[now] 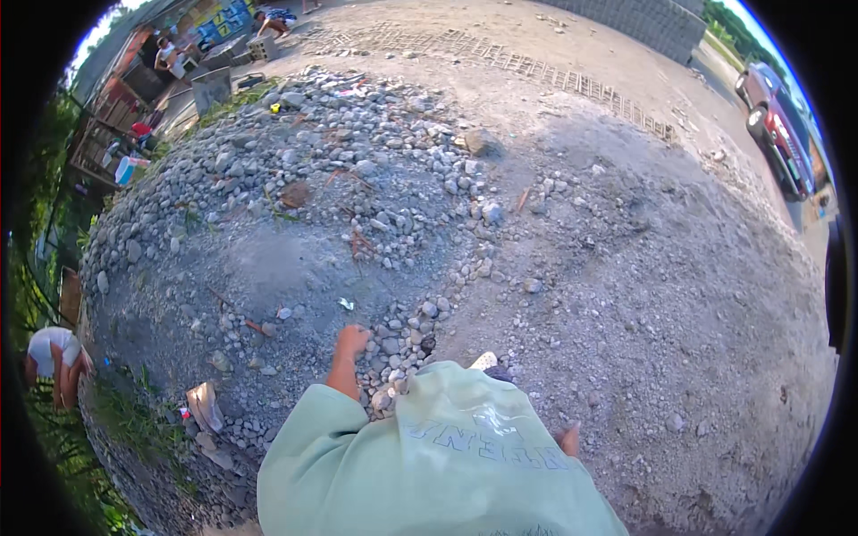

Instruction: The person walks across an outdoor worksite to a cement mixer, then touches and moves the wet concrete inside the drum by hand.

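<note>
On outdoor gravel (688, 313), left hand (352, 340) beside stones (415, 336), fingers' grip unclear, red vehicle (781, 132) beyond

We see outlined letters (487, 445) across the front of a pale green shirt (429, 478), partly lost in folds. Far ahead and left of the shirt, a blue-and-yellow panel (225, 20) bears markings too small for us to read.

Stones (429, 309) beyond counting, one large tan boulder (483, 143), one pale green shirt (429, 473), one speckled shoe (483, 361)
</note>
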The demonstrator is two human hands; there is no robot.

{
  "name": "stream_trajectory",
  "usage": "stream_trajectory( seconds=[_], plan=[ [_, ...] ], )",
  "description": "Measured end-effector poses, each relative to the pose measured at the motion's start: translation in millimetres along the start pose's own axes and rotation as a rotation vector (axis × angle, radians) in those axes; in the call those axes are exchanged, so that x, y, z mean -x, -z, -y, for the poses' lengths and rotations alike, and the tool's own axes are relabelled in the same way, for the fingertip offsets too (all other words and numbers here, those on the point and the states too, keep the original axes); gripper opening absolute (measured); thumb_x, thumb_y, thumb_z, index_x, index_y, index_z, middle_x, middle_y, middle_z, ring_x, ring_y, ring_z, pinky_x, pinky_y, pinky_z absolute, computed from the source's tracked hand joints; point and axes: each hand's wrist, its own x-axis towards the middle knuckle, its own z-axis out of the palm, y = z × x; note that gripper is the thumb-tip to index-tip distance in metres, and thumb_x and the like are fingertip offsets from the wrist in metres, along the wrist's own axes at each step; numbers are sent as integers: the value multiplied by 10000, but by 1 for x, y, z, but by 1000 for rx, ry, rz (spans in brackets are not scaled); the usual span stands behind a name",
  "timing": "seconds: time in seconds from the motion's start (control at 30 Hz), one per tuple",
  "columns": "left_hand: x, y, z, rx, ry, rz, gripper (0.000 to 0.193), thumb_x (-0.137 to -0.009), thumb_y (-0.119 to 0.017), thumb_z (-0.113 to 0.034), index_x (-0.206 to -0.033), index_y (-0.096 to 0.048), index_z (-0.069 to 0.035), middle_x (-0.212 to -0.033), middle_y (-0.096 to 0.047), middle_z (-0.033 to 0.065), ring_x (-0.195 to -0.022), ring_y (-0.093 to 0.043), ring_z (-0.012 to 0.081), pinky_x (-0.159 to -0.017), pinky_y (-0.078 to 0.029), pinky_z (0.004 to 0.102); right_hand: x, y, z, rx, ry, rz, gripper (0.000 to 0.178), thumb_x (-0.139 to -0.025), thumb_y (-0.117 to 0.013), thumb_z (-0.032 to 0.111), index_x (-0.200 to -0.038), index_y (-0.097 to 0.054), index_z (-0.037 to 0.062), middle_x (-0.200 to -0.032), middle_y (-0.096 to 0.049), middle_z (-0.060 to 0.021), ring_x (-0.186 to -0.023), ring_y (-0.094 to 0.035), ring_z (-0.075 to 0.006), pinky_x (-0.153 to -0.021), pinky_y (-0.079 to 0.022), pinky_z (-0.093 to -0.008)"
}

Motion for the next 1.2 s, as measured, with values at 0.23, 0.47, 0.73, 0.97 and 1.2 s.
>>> stream_trajectory(
  seconds=[0.23, 0.47, 0.73, 0.97, 1.2],
  plan=[
    [-24, -46, -20, -159, 71, 70, 248, -700, -633, -285, -852, -747, -125, -861, -697, 139, -826, -668, 332, -756, -525, 402, -87, -65, 412, 458, 656, -160, 609, -975, -303, 449, -967, -699, -14, -917, -691, -177, -905, -641, -298, -846, -459, -409],
    [-184, -55, -101, -209, 189, 9, 311, -715, -560, -257, -877, -713, -40, -870, -673, 208, -868, -654, 382, -770, -512, 444, -210, -118, 636, 667, 752, -323, 548, -975, -307, 401, -977, -709, 28, -997, -679, -188, -1000, -617, -353, -875, -448, -441],
    [-397, 18, -434, -91, 49, 111, 322, -757, -593, -281, -1058, -689, -220, -1081, -655, 137, -1018, -613, 337, -860, -449, 542, -415, -53, 562, 1353, 991, -254, 435, -883, -452, 301, -1199, -601, 42, -1151, -635, -141, -920, -630, -276, -832, -484, -402],
    [-544, 112, -609, 215, 51, -278, 407, -786, -583, -272, -1187, -632, -223, -1099, -658, 125, -1051, -600, 331, -923, -411, 528, -451, -260, 688, 918, 344, 240, 413, -906, -434, 323, -1123, -646, 43, -1109, -647, -165, -978, -617, -300, -865, -464, -418],
    [-681, 14, -637, 132, 296, -272, 309, -779, -585, -221, -1064, -689, -161, -1049, -656, 189, -1015, -610, 377, -873, -477, 482, -589, -436, 1043, 870, 575, 241, 424, -929, -416, 345, -1047, -690, 45, -1067, -660, -189, -1036, -604, -325, -898, -444, -433]
  ],
)
